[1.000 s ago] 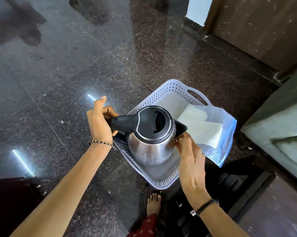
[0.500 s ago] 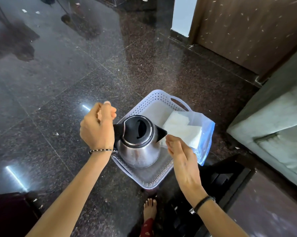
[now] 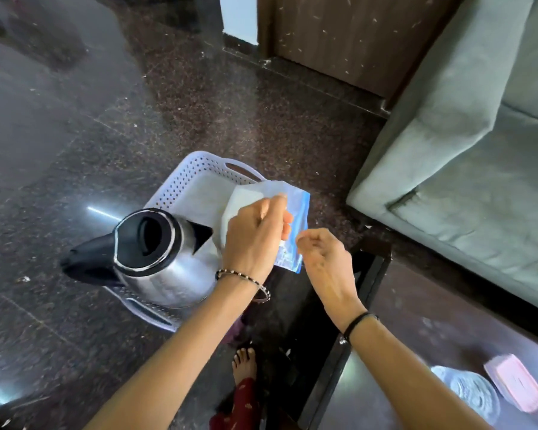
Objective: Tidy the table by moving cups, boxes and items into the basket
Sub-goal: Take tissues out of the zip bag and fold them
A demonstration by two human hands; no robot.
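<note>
A white perforated basket (image 3: 196,161) stands on the dark stone floor. Inside it, at the near left, a steel kettle (image 3: 171,274) with a black lid stands upright, its handle sticking out over the rim. A clear-blue plastic bag (image 3: 297,203) of white sheets lies over the basket's right side. My left hand (image 3: 255,234) reaches across the kettle's spout, its fingers closed on the bag's top. My right hand (image 3: 323,259) is curled at the bag's right edge; whether it grips the bag I cannot tell.
A grey sofa (image 3: 466,181) fills the right side. A dark table (image 3: 416,321) is at the lower right, with a pink box (image 3: 516,386) and a round clear item (image 3: 472,395) on it. A brown door (image 3: 339,41) is at the back. My bare foot (image 3: 244,364) is beside the table.
My left hand let go of the kettle's handle and moved right onto the plastic bag. The kettle now stands free in the basket. My right hand shifted to the bag's right edge.
</note>
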